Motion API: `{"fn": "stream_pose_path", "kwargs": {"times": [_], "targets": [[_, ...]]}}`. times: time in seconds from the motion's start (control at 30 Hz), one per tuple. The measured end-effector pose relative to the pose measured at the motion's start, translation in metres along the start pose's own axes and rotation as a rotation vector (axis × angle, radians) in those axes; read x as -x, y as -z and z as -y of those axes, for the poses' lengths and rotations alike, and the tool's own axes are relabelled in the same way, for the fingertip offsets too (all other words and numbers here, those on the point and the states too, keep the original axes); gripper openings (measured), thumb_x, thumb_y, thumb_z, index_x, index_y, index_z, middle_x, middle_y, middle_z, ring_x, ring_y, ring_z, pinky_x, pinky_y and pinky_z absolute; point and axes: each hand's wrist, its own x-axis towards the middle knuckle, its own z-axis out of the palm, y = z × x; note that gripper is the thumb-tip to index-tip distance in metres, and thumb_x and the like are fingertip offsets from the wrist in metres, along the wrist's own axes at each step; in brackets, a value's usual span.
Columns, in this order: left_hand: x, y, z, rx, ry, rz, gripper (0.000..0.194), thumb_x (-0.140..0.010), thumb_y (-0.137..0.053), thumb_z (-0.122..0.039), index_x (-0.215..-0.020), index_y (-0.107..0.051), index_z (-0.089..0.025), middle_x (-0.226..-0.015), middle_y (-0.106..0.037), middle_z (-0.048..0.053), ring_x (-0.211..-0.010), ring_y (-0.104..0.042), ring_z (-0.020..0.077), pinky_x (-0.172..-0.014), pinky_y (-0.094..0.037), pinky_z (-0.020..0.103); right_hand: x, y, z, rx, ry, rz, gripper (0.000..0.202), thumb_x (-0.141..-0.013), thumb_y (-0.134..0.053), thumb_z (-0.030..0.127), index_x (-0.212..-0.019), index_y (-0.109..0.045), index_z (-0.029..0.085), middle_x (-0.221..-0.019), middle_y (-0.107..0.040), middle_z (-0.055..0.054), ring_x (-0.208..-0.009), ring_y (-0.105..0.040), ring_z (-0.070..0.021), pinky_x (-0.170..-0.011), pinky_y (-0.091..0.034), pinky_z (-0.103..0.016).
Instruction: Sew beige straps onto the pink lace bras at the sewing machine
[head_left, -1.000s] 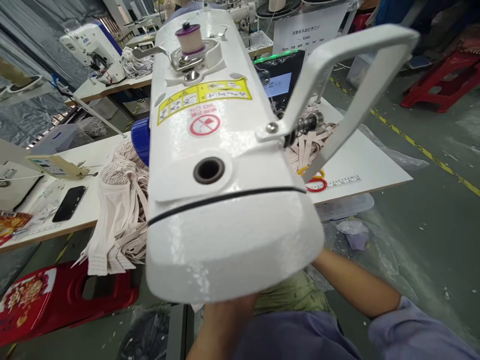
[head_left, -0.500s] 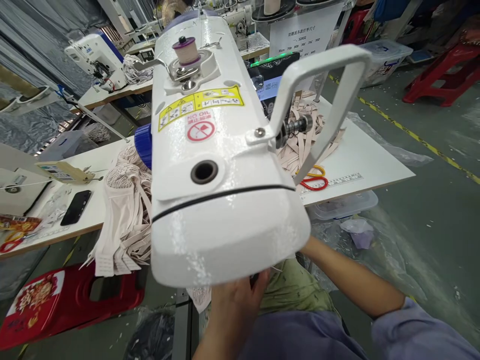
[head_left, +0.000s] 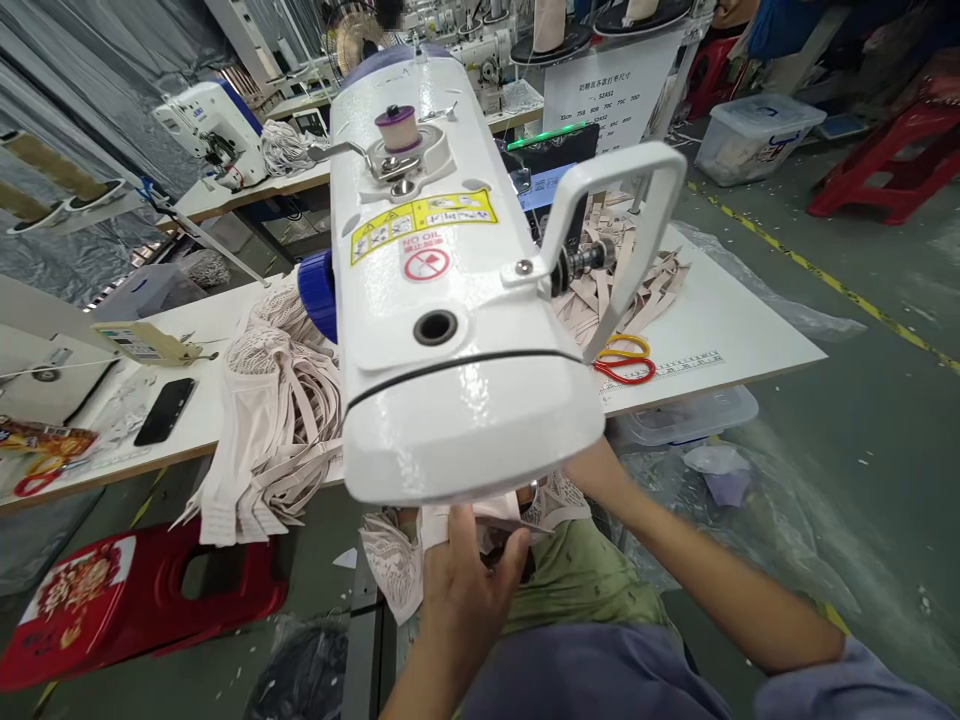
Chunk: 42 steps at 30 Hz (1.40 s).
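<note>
A white sewing machine [head_left: 465, 430] fills the middle of the view, and its head blocks much of the work beneath. Just below its front end, my left hand [head_left: 469, 580] grips a pale beige bra [head_left: 394, 565], thumb and fingers closing on the fabric. One lace cup hangs to the left of that hand, and more lace shows to its right above my lap. My right hand [head_left: 592, 470] reaches in under the machine's right side. Its fingers are hidden behind the head, so what it touches does not show.
Several beige bras [head_left: 274, 420] are heaped left of the machine, overhanging the table edge. A phone [head_left: 165, 411] lies farther left. To the right are yellow-and-red scissors [head_left: 626, 365], a printed ruler and beige straps [head_left: 600, 290]. A red stool [head_left: 142, 600] stands at lower left.
My viewpoint has shifted, so the machine head sits higher and covers less. More of my left hand and the bra shows now. My right hand has come partly into sight beside the machine.
</note>
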Motion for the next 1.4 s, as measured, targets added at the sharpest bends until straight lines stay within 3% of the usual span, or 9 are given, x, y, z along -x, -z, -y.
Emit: {"fn": "stream_pose_path", "kwargs": {"times": [0.1, 0.23, 0.4, 0.53, 0.67, 0.8, 0.93, 1.07, 1.4], "targets": [[0.011, -0.007, -0.009, -0.023, -0.103, -0.095, 0.072, -0.095, -0.051, -0.046, -0.15, -0.027, -0.007, -0.118, -0.068, 0.024, -0.102, -0.071, 0.0336, -0.078, -0.059, 0.04, 0.031, 0.01, 0.001, -0.072, -0.073, 0.04, 0.048, -0.085, -0.056, 0.064, -0.107, -0.056, 0.021, -0.1, -0.065, -0.008, -0.083, -0.063, -0.0201, -0.077, -0.053, -0.034], [0.04, -0.015, -0.036, -0.022, -0.269, -0.077, 0.084, -0.093, -0.056, -0.043, -0.155, -0.015, -0.004, -0.147, -0.045, 0.029, -0.141, -0.037, 0.0397, -0.104, -0.048, 0.047, 0.073, 0.015, 0.014, -0.055, -0.105, 0.225, 0.041, -0.088, -0.057, 0.06, -0.093, -0.062, 0.02, -0.088, -0.066, -0.005, -0.083, -0.062, -0.0188, -0.076, -0.05, -0.03], [0.066, -0.012, -0.037, 0.352, -0.178, 0.284, 0.075, -0.096, -0.049, -0.042, -0.155, -0.015, -0.01, -0.13, -0.063, 0.025, -0.109, -0.068, 0.0315, -0.08, -0.06, 0.038, 0.093, 0.02, 0.026, -0.213, -0.261, 0.152, 0.044, -0.086, -0.057, 0.061, -0.08, -0.063, 0.018, -0.073, -0.059, -0.001, -0.067, -0.052, -0.014, -0.062, -0.045, -0.026], [0.045, 0.011, -0.02, 0.548, -0.096, 0.418, 0.03, -0.097, -0.049, -0.029, -0.125, -0.055, -0.021, -0.071, -0.072, 0.001, -0.061, -0.069, 0.016, -0.056, -0.055, 0.023, 0.093, 0.025, 0.022, -0.309, -0.333, 0.179, 0.047, -0.081, -0.062, 0.064, -0.077, -0.059, 0.017, -0.07, -0.053, 0.001, -0.064, -0.046, -0.0117, -0.059, -0.039, -0.024], [0.017, 0.035, -0.025, 0.481, -0.272, 0.152, 0.031, -0.096, -0.044, -0.014, -0.125, -0.053, -0.021, -0.107, -0.07, 0.01, -0.102, -0.067, 0.0186, -0.085, -0.055, 0.028, 0.093, 0.026, 0.021, -0.315, -0.348, 0.278, 0.045, -0.083, -0.061, 0.062, -0.075, -0.055, 0.018, -0.065, -0.047, 0.004, -0.058, -0.04, -0.0098, -0.055, -0.034, -0.023], [0.006, 0.03, -0.033, 0.311, -0.54, 0.242, 0.043, -0.097, -0.045, -0.026, -0.137, -0.045, -0.01, -0.125, -0.063, 0.021, -0.122, -0.057, 0.03, -0.103, -0.046, 0.048, 0.09, 0.033, 0.029, -0.08, -0.112, 0.581, 0.033, -0.092, -0.054, 0.046, -0.073, -0.056, 0.019, -0.064, -0.051, 0.004, -0.057, -0.044, -0.0103, -0.055, -0.035, -0.023], [0.006, 0.004, -0.025, 0.347, -0.094, 0.51, 0.046, -0.098, -0.034, -0.041, -0.075, -0.064, -0.017, -0.063, -0.066, 0.008, -0.064, -0.065, 0.0233, -0.072, -0.053, 0.04, 0.086, 0.037, 0.027, 0.616, 0.407, 0.685, 0.027, -0.093, -0.047, 0.022, -0.069, -0.058, 0.019, -0.063, -0.056, 0.001, -0.054, -0.044, -0.0119, -0.052, -0.026, -0.028], [0.001, -0.016, -0.014, 1.067, 0.521, 0.854, 0.052, -0.085, -0.047, -0.066, -0.065, -0.058, -0.019, -0.051, -0.057, 0.002, -0.055, -0.061, 0.0195, -0.065, -0.049, 0.033, 0.08, 0.028, 0.009, 0.947, 0.736, 0.443, 0.03, -0.096, -0.044, 0.019, -0.072, -0.062, 0.019, -0.056, -0.054, 0.0, -0.05, -0.043, -0.0143, -0.051, -0.022, -0.032], [0.004, -0.009, -0.012, 1.152, 0.528, 0.483, 0.042, -0.083, -0.061, -0.057, -0.072, -0.062, -0.017, -0.064, -0.052, -0.002, -0.061, -0.046, 0.0114, -0.061, -0.04, 0.024, 0.09, 0.013, 0.002, 0.623, 0.52, 0.067, 0.014, -0.093, -0.058, 0.032, -0.098, -0.066, 0.022, -0.085, -0.067, -0.006, -0.078, -0.063, -0.0184, -0.069, -0.05, -0.031]]}}
